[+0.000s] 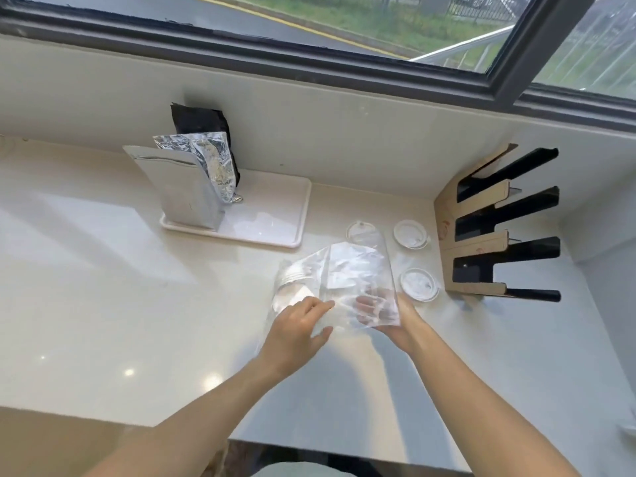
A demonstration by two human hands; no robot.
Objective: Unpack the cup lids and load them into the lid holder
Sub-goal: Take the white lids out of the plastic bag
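Both hands grip a clear bag (344,284) just above the counter (103,270): the left hand (297,330) pinches its near edge, the right hand (395,316) is tucked under it with fingers showing through the plastic. Lids (292,275) are stacked in the bag's left end. Beyond lie three loose lids (411,234), beside the holder (481,235), with foil pouches (192,187) on a tray (275,215) further left.

Bench (103,270) is cream, tray (275,215) white, pouches silver (179,191) and black (203,123), lids (411,234) white, bag (344,277) clear, holder (481,242) tan with black slots.
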